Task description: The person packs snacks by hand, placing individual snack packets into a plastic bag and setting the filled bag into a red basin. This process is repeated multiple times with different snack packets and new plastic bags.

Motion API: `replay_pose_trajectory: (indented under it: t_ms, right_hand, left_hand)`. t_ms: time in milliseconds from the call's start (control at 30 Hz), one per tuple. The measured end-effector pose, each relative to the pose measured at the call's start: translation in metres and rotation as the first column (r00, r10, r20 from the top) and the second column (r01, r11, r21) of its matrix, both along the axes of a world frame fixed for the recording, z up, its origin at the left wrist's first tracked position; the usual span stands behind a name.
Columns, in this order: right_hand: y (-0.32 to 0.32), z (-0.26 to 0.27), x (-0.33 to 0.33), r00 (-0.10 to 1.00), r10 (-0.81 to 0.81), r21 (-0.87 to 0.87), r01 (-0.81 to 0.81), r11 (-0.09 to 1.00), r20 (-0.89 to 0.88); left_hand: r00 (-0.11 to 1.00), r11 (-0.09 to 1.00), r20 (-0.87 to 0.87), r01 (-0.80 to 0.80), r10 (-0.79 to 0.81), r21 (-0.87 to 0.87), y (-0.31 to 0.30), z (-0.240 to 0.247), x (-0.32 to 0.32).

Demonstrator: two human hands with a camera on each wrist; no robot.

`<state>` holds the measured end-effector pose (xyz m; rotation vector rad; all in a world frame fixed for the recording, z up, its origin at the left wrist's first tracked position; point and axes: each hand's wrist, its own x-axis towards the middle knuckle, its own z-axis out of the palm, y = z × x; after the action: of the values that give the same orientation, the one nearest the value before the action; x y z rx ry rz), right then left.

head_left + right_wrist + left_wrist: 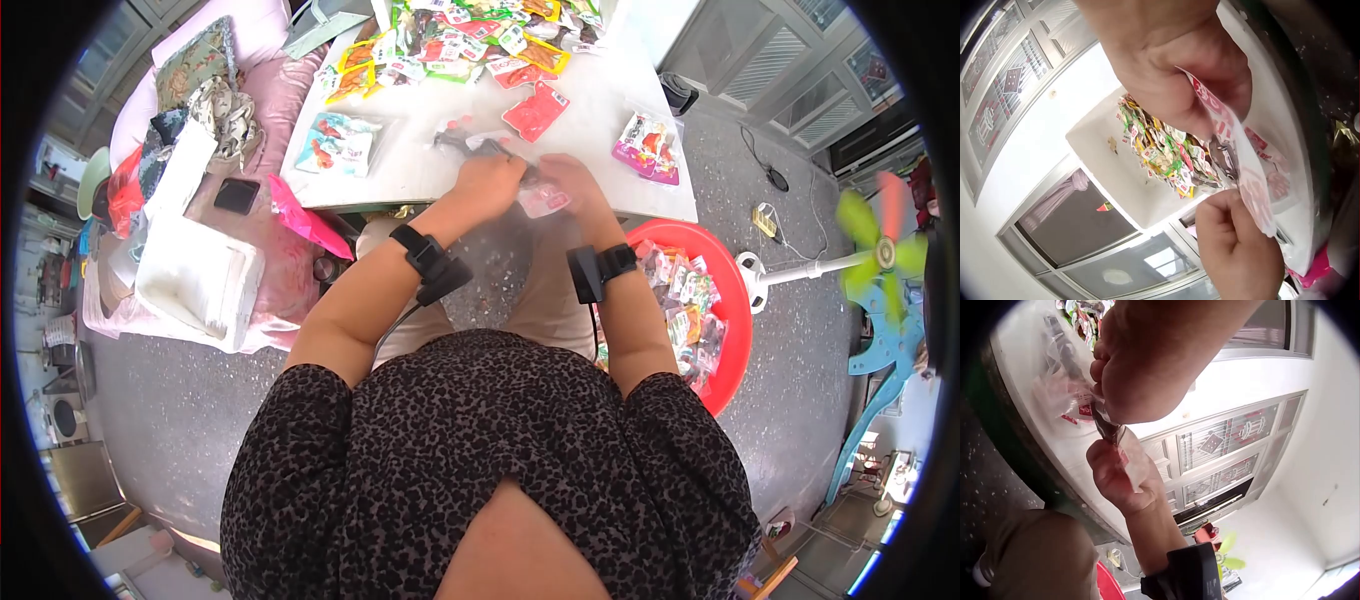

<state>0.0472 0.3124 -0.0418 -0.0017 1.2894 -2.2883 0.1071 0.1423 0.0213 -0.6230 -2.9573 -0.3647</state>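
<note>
Here, the fingers of left hand (492,187) and right hand (575,187) are curled closed, pinching a printed packet (1251,181) over the tabletop's (600,120) six-o'clock edge; a red packet (536,112) lies toward twelve.

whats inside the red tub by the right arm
The red tub holds a heap of plastic packets with mixed printing. Whatever lies beneath the top layer is hidden, and the right forearm covers part of the tub.
</note>
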Motion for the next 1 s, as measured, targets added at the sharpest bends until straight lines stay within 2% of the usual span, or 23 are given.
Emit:
replay_pose_trajectory:
  t_ms: [67, 100, 200, 267, 333, 400, 467, 533, 600, 733, 833, 933, 1000]
  right_hand:
    - [-0.007, -0.018, -0.010, 0.995, -0.043, -0.055, 0.048, 0.997, 0.089]
    - [-0.006, -0.027, -0.013, 0.990, -0.023, -0.144, 0.044, 0.989, 0.140]
    - [-0.010, -0.005, 0.030, 0.969, -0.079, -0.332, 0.156, 0.930, 0.233]
    - [-0.020, 0.030, 0.067, 0.962, -0.036, -0.434, 0.155, 0.887, 0.270]
    - [-0.024, 0.035, 0.084, 0.963, -0.062, -0.381, 0.163, 0.910, 0.263]
    - [-0.026, 0.014, 0.089, 0.968, -0.152, -0.168, 0.186, 0.968, 0.199]
    - [-0.021, -0.008, 0.083, 0.956, -0.280, 0.122, 0.290, 0.949, -0.089]
    - [-0.020, 0.006, 0.076, 0.928, -0.315, 0.274, 0.361, 0.891, -0.197]
    - [-0.020, 0.033, 0.064, 0.935, -0.339, 0.324, 0.354, 0.877, -0.103]
    - [-0.038, 0.029, 0.044, 0.935, -0.330, 0.318, 0.355, 0.879, -0.131]
    - [-0.057, 0.009, 0.028, 0.863, -0.419, 0.354, 0.499, 0.791, -0.282]
    - [-0.067, 0.002, 0.019, 0.840, -0.449, 0.278, 0.529, 0.802, -0.303]
    - [-0.064, -0.010, 0.018, 0.879, -0.447, 0.170, 0.472, 0.865, -0.165]
  left_hand:
    - [1.000, 0.999, 0.012, -0.024, 0.024, 0.023, -0.001, 0.002, 0.000]
    - [0.999, 0.998, 0.009, -0.048, 0.047, 0.043, -0.002, 0.004, 0.001]
    - [0.994, 0.990, 0.002, -0.112, 0.112, 0.080, -0.004, 0.004, 0.002]
    - [0.990, 0.984, -0.004, -0.139, 0.141, 0.109, -0.004, 0.001, 0.003]
    - [0.988, 0.978, -0.008, -0.153, 0.156, 0.143, -0.003, -0.002, 0.004]
    - [0.990, 0.978, 0.007, -0.141, 0.142, 0.156, -0.003, -0.002, 0.005]
    - [0.994, 0.984, 0.014, -0.108, 0.107, 0.143, -0.004, -0.003, 0.005]
    - [0.999, 0.993, 0.011, -0.053, 0.052, 0.103, -0.006, -0.004, 0.003]
    - [0.998, 0.997, 0.031, -0.050, 0.048, 0.066, -0.006, 0.001, 0.002]
    - [0.998, 0.995, 0.016, -0.054, 0.053, 0.086, -0.005, 0.013, 0.003]
    - [0.999, 0.997, 0.035, -0.023, 0.021, 0.075, -0.003, 0.014, 0.002]
    - [1.000, 0.991, 0.017, -0.016, 0.014, 0.134, -0.001, 0.009, 0.001]
    - [0.999, 0.989, 0.001, -0.043, 0.043, 0.140, -0.003, 0.009, 0.003]
